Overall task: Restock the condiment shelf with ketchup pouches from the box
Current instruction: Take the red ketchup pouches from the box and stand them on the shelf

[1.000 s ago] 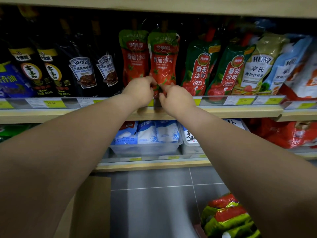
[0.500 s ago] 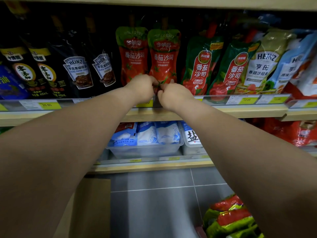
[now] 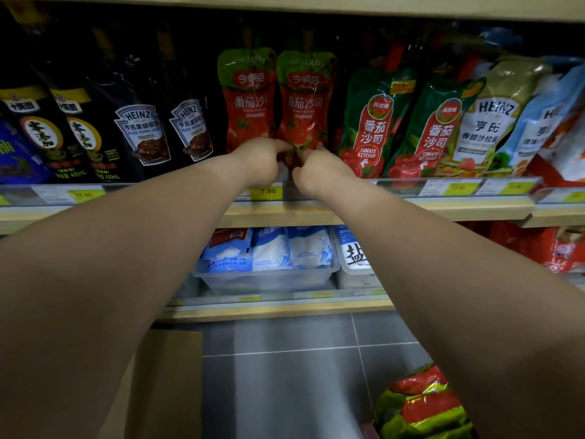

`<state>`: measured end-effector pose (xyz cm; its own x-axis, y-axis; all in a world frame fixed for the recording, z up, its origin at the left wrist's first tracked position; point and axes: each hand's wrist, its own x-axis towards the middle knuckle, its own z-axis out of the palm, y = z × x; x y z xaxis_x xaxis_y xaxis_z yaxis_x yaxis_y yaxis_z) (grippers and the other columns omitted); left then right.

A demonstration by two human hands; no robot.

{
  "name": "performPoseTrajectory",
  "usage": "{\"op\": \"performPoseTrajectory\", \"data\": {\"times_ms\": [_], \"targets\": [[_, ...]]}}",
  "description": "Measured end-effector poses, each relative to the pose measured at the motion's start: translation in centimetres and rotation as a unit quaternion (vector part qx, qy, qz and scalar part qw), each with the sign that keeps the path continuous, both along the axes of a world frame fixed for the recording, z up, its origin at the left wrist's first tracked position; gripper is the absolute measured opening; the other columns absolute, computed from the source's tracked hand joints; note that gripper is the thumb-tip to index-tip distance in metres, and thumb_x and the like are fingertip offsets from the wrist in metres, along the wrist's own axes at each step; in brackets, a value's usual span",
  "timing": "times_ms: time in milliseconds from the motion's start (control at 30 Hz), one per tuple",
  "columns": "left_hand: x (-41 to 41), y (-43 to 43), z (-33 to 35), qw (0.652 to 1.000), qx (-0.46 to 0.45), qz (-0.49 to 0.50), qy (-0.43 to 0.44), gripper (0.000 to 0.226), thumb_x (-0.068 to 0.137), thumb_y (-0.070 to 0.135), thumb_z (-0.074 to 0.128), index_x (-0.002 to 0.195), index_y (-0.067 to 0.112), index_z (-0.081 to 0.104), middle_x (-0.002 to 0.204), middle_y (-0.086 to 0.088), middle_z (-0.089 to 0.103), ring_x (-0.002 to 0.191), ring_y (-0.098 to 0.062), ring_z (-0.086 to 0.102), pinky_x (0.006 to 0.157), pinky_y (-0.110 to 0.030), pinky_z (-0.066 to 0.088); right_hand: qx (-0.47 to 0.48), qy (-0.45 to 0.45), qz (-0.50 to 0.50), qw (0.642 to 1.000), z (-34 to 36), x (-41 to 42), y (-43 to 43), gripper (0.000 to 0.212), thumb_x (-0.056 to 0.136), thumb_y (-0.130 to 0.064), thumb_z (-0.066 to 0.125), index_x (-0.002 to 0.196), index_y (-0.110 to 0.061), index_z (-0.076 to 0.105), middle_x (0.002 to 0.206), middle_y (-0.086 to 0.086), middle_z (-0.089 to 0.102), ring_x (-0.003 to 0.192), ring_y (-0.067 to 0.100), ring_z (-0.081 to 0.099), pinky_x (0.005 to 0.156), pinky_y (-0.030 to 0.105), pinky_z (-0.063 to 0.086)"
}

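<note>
On the upper shelf [image 3: 411,210], centre, both hands meet at the foot of the second red pouch [image 3: 305,103]. Left hand [image 3: 262,160] comes in from the pouch's lower left, fingers curled, pinching its bottom edge. Right hand [image 3: 316,171] comes in from the lower right, fingers curled on the same edge. Fingertips mostly hidden, so how deep the grip goes can't be told. Pouch is upright, long axis vertical, spout up, base just behind the clear price rail [image 3: 395,185]. It sits straight ahead of and just above both hands, which look about equally near.

The first red pouch [image 3: 248,99] stands just beside it on the left, same pose. Likely step: seating and squaring the pouch. The next move probably turns on the base settling flat, not tipping forward over the rail.

Counts on that shelf, left to right:
- soy sauce bottles [image 3: 38,131]: two
- black pepper sauce pouches [image 3: 142,131]: two
- red ketchup pouches, front row: two, any behind are hidden
- dark green ketchup pouches [image 3: 370,122]: two, tilted
- salad dressing pouches [image 3: 493,115]: two, one pale, one blue
- more packs far right, cut off

One yellow price tag [image 3: 267,191] sits under the left hand. On the lower shelf, a clear tub [image 3: 266,280] holds three salt bags.

Spare pouches [image 3: 421,403] are piled at bottom right, well apart from both hands, under the right arm. At least three, exact count unsure. Only a sliver of the box [image 3: 367,431] shows.
</note>
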<state>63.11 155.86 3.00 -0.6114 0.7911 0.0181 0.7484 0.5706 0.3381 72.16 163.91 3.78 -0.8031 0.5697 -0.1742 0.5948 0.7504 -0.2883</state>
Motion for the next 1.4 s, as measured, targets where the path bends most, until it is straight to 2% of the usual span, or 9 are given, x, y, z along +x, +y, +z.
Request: {"op": "performPoseTrajectory", "data": {"times_ms": [67, 133, 267, 367, 700, 833, 900, 1167, 1400], "targets": [[0.2, -0.6, 0.1, 0.999, 0.041, -0.005, 0.006, 0.045, 0.092, 0.014, 0.052, 0.136, 0.019, 0.046, 0.135, -0.011, 0.052, 0.121, -0.028, 0.049, 0.094, -0.027, 0.039, 0.004, 0.095, -0.016, 0.995, -0.7, 0.6, -0.1, 0.04, 0.093, -0.024, 0.043, 0.132, -0.013, 0.047, 0.134, 0.015, 0.048, 0.118, 0.034, 0.05, 0.088, 0.035, 0.045], [0.6, -1.5, 0.2, 0.996, 0.085, -0.007, 0.014, 0.041, 0.089, 0.016, 0.055, 0.13, 0.018, 0.053, 0.131, -0.008, 0.057, 0.118, -0.026, 0.051, 0.093, -0.025, 0.039, 0.025, 0.178, -0.015, 0.984, -1.1, 1.3, -0.5, 0.034, 0.09, -0.026, 0.045, 0.119, -0.012, 0.056, 0.116, 0.016, 0.06, 0.106, 0.036, 0.055, 0.076, 0.033, 0.043], [1.7, -4.3, 0.3, 0.982, 0.187, 0.016, 0.035, 0.033, 0.085, 0.019, 0.058, 0.118, 0.021, 0.061, 0.12, -0.005, 0.062, 0.108, -0.02, 0.057, 0.089, -0.023, 0.042, 0.049, 0.307, 0.003, 0.95, -1.7, 2.7, -2.4, 0.034, 0.086, -0.024, 0.05, 0.115, -0.013, 0.062, 0.113, 0.011, 0.065, 0.109, 0.03, 0.051, 0.091, 0.034, 0.042], [2.9, -7.9, -0.1, 0.972, 0.232, 0.044, 0.01, 0.03, 0.084, 0.02, 0.059, 0.114, 0.024, 0.062, 0.112, 0.0, 0.063, 0.092, -0.008, 0.056, 0.077, -0.011, 0.036, 0.034, 0.347, 0.031, 0.937, -2.8, 3.9, -5.6, 0.031, 0.084, -0.021, 0.053, 0.111, -0.011, 0.064, 0.11, 0.01, 0.066, 0.108, 0.029, 0.05, 0.093, 0.034, 0.039], [5.7, -23.6, -8.0, 0.961, 0.188, 0.118, -0.164, 0.026, 0.083, 0.008, 0.061, 0.109, 0.016, 0.064, 0.093, 0.002, 0.064, 0.083, -0.016, 0.061, 0.081, -0.025, 0.049, -0.136, 0.228, 0.066, 0.962, -10.0, 5.5, -19.7, 0.024, 0.082, -0.016, 0.057, 0.104, -0.012, 0.067, 0.103, 0.008, 0.069, 0.093, 0.026, 0.061, 0.083, 0.031, 0.046], [5.6, -31.0, -11.0, 0.952, 0.147, 0.161, -0.215, 0.025, 0.085, 0.006, 0.06, 0.111, 0.009, 0.062, 0.091, -0.003, 0.062, 0.069, -0.005, 0.053, 0.068, -0.005, 0.04, -0.18, 0.161, 0.095, 0.966, -12.3, 4.9, -25.9, 0.024, 0.082, -0.016, 0.057, 0.104, -0.014, 0.067, 0.099, 0.008, 0.07, 0.091, 0.026, 0.063, 0.082, 0.033, 0.05], [5.5, -35.2, -12.3, 0.952, 0.118, 0.183, -0.213, 0.025, 0.085, 0.01, 0.062, 0.11, 0.013, 0.064, 0.089, 0.001, 0.063, 0.068, -0.002, 0.052, 0.067, -0.006, 0.039, -0.202, 0.138, 0.111, 0.963, -13.5, 4.3, -29.2, 0.023, 0.082, -0.016, 0.057, 0.103, -0.015, 0.067, 0.099, 0.008, 0.07, 0.091, 0.026, 0.064, 0.083, 0.034, 0.05], [4.7, -49.7, -18.0, 0.922, -0.004, 0.311, -0.229, 0.028, 0.088, 0.025, 0.06, 0.116, 0.023, 0.06, 0.105, 0.003, 0.064, 0.09, -0.011, 0.056, 0.076, -0.023, 0.042, -0.274, 0.028, 0.143, 0.951, -19.0, 1.9, -41.1, 0.022, 0.086, -0.02, 0.057, 0.106, -0.015, 0.065, 0.099, 0.004, 0.067, 0.092, 0.021, 0.061, 0.08, 0.03, 0.049], [3.4, -58.4, -23.3, 0.883, -0.086, 0.386, -0.254, 0.042, 0.085, 0.025, 0.061, 0.126, 0.018, 0.055, 0.121, -0.01, 0.063, 0.111, -0.029, 0.057, 0.084, -0.028, 0.042, -0.341, -0.071, 0.126, 0.929, -25.6, -0.1, -49.1, 0.028, 0.085, -0.023, 0.06, 0.112, -0.015, 0.061, 0.108, 0.005, 0.064, 0.098, 0.023, 0.06, 0.082, 0.029, 0.049]]}}
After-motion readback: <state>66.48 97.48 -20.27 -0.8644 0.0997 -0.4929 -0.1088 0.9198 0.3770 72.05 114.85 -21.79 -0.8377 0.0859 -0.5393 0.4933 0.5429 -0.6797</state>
